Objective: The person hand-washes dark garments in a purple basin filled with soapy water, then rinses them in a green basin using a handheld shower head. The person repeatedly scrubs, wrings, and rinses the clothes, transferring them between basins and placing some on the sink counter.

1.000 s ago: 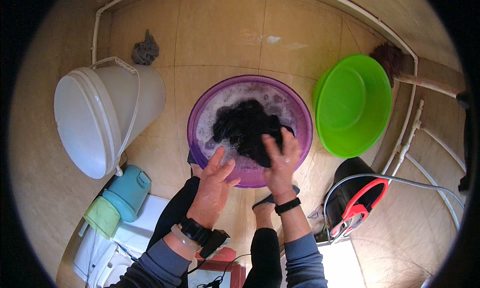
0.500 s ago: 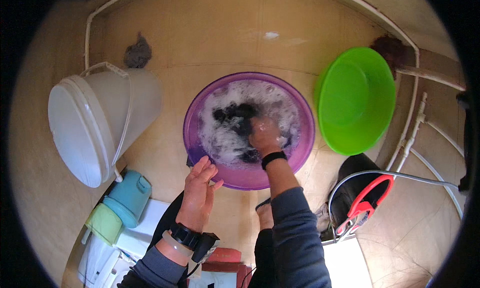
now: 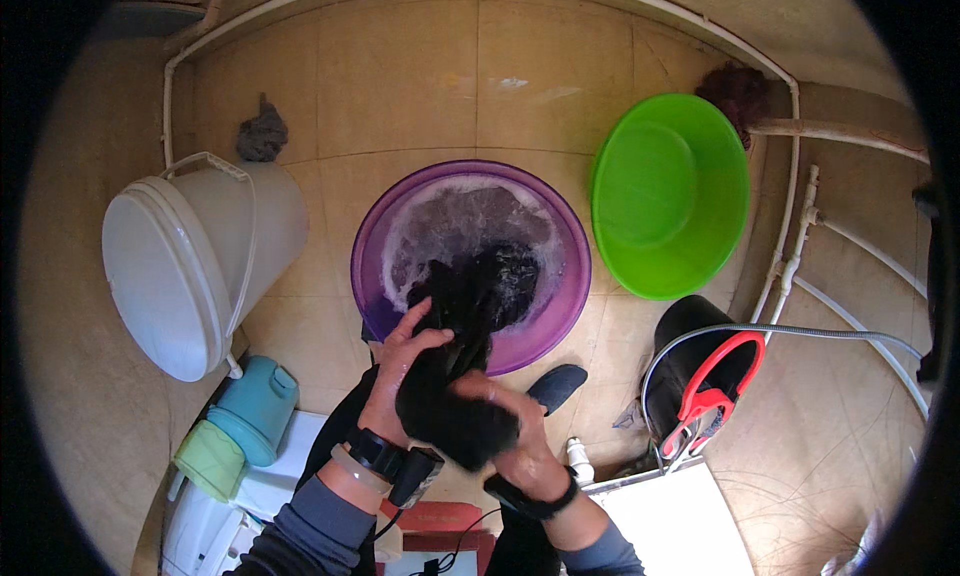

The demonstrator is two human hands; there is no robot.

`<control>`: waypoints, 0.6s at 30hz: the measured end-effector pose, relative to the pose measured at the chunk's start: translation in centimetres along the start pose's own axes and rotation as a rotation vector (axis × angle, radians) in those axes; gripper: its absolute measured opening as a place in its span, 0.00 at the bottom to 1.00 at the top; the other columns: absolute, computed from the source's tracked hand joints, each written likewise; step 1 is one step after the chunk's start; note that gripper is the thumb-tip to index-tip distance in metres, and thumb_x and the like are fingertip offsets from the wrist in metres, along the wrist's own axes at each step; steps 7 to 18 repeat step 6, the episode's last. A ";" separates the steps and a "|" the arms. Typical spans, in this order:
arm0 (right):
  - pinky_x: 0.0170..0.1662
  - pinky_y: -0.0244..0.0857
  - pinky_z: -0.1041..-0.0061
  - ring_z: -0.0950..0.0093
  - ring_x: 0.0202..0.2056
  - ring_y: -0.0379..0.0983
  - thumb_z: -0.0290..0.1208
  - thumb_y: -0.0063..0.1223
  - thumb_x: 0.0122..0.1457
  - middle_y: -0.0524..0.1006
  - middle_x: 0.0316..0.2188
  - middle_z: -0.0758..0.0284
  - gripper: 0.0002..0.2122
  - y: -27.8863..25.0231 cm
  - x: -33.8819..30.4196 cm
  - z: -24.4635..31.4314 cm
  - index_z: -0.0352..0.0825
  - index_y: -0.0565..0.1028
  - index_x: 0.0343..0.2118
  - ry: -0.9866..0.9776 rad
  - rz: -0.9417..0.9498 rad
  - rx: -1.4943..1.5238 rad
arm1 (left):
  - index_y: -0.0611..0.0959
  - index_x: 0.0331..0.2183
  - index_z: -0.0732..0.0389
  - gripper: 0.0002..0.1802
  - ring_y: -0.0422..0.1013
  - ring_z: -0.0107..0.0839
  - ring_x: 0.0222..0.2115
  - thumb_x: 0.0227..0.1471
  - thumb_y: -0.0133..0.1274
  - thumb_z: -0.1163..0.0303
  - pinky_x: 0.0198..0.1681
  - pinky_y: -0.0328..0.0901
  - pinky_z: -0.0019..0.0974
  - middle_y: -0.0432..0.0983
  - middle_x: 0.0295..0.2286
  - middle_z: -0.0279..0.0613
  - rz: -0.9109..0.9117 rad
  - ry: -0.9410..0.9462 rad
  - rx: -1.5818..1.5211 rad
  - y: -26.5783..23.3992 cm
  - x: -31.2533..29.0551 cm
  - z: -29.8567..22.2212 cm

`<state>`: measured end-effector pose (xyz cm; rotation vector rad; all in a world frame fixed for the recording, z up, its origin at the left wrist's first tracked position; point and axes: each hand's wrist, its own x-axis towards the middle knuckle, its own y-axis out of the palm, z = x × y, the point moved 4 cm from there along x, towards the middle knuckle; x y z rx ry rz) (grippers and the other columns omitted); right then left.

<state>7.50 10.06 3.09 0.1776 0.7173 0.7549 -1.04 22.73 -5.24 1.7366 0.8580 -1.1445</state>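
Note:
A wet black cloth (image 3: 452, 391), perhaps a garment, is bunched up over the near rim of a purple basin (image 3: 530, 356). Its far end trails into soapy water (image 3: 465, 211) in the basin. My left hand (image 3: 398, 361) grips the cloth from its left side, index finger and thumb laid across it. On the near right, my right hand (image 3: 520, 426) is closed round a fold of the same cloth, its fingertips partly hidden by it. Both hands are in front of the basin, out of the water.
A green basin (image 3: 670, 196) stands to the right. Below it is a black bucket (image 3: 690, 351) with a red-handled thing (image 3: 715, 396) and a grey hose (image 3: 800, 328). A lidded white bucket (image 3: 255, 226), a teal bucket (image 3: 255, 406) and a grey rag (image 3: 262, 134) are on the left.
My right hand has come out of the water and back toward me, pulling the black cloth over the near rim. My left hand, earlier empty at the rim, now grips the cloth.

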 end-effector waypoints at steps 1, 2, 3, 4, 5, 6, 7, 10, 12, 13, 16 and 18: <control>0.58 0.69 0.60 0.54 0.52 0.78 0.21 0.65 0.47 0.81 0.49 0.54 0.25 -0.4 0.9 -1.2 0.28 0.76 0.51 -0.104 -0.101 -0.083 | 0.74 0.64 0.59 0.27 0.76 0.33 0.52 0.68 0.54 0.63 0.59 0.70 0.37 0.79 0.52 0.41 -0.053 0.049 -0.053 0.0 -0.3 0.9; 0.55 0.72 0.62 0.54 0.49 0.81 0.22 0.65 0.47 0.82 0.46 0.54 0.24 -0.8 1.8 -2.8 0.29 0.77 0.51 -0.096 -0.231 -0.316 | 0.77 0.62 0.61 0.24 0.77 0.34 0.50 0.68 0.55 0.64 0.57 0.71 0.36 0.81 0.49 0.41 -0.065 0.116 -0.210 0.3 -0.7 1.5; 0.51 0.74 0.61 0.53 0.46 0.82 0.22 0.65 0.47 0.83 0.43 0.52 0.23 -1.8 3.7 -4.1 0.30 0.77 0.50 -0.155 -0.264 -0.466 | 0.80 0.58 0.62 0.20 0.77 0.34 0.49 0.68 0.55 0.67 0.55 0.72 0.35 0.81 0.49 0.39 -0.029 0.082 -0.358 0.4 -1.0 1.6; 0.48 0.76 0.60 0.53 0.44 0.84 0.22 0.65 0.48 0.84 0.40 0.51 0.22 -2.6 5.8 -5.2 0.31 0.77 0.49 -0.210 -0.309 -0.617 | 0.80 0.58 0.63 0.20 0.77 0.34 0.50 0.69 0.54 0.66 0.57 0.72 0.35 0.81 0.50 0.39 -0.127 0.098 -0.258 0.6 -2.1 1.8; 0.45 0.78 0.59 0.52 0.43 0.85 0.22 0.64 0.49 0.84 0.38 0.49 0.21 -3.7 8.2 -6.5 0.32 0.77 0.48 -0.161 -0.341 -0.576 | 0.78 0.61 0.63 0.23 0.76 0.35 0.52 0.70 0.53 0.64 0.59 0.71 0.36 0.80 0.53 0.40 -0.155 0.098 -0.151 1.3 -2.1 1.1; 0.45 0.78 0.59 0.52 0.43 0.85 0.22 0.64 0.49 0.84 0.38 0.49 0.21 -3.9 8.0 -7.0 0.32 0.77 0.48 -0.180 -0.344 -0.604 | 0.76 0.63 0.63 0.25 0.75 0.36 0.55 0.71 0.52 0.61 0.61 0.70 0.37 0.78 0.56 0.40 -0.161 0.067 0.038 2.2 -2.1 0.4; 0.45 0.78 0.59 0.52 0.43 0.85 0.22 0.64 0.49 0.84 0.38 0.49 0.21 -3.9 8.0 -7.0 0.32 0.77 0.48 -0.180 -0.344 -0.604 | 0.76 0.63 0.63 0.25 0.75 0.36 0.55 0.71 0.52 0.61 0.61 0.70 0.37 0.78 0.56 0.40 -0.161 0.067 0.038 2.2 -2.1 0.4; 0.45 0.78 0.59 0.52 0.43 0.85 0.22 0.64 0.49 0.84 0.38 0.49 0.21 -3.9 8.0 -7.0 0.32 0.77 0.48 -0.180 -0.344 -0.604 | 0.76 0.63 0.63 0.25 0.75 0.36 0.55 0.71 0.52 0.61 0.61 0.70 0.37 0.78 0.56 0.40 -0.161 0.067 0.038 2.2 -2.1 0.4; 0.45 0.78 0.59 0.52 0.43 0.85 0.22 0.64 0.49 0.84 0.38 0.49 0.21 -3.9 8.0 -7.0 0.32 0.77 0.48 -0.180 -0.344 -0.604 | 0.76 0.63 0.63 0.25 0.75 0.36 0.55 0.71 0.52 0.61 0.61 0.70 0.37 0.78 0.56 0.40 -0.161 0.067 0.038 2.2 -2.1 0.4; 0.45 0.78 0.59 0.52 0.43 0.85 0.22 0.64 0.49 0.84 0.38 0.49 0.21 -3.9 8.0 -7.0 0.32 0.77 0.48 -0.180 -0.344 -0.604 | 0.76 0.63 0.63 0.25 0.75 0.36 0.55 0.71 0.52 0.61 0.61 0.70 0.37 0.78 0.56 0.40 -0.161 0.067 0.038 2.2 -2.1 0.4; 0.45 0.78 0.59 0.52 0.43 0.85 0.22 0.64 0.49 0.84 0.38 0.49 0.21 -3.9 8.0 -7.0 0.32 0.77 0.48 -0.180 -0.344 -0.604 | 0.76 0.63 0.63 0.25 0.75 0.36 0.55 0.71 0.52 0.61 0.61 0.70 0.37 0.78 0.56 0.40 -0.161 0.067 0.038 2.2 -2.1 0.4; 0.45 0.78 0.59 0.52 0.43 0.85 0.22 0.64 0.49 0.84 0.38 0.49 0.21 -3.9 8.0 -7.0 0.32 0.77 0.48 -0.180 -0.344 -0.604 | 0.76 0.63 0.63 0.25 0.75 0.36 0.55 0.71 0.52 0.61 0.61 0.70 0.37 0.78 0.56 0.40 -0.161 0.067 0.038 2.2 -2.1 0.4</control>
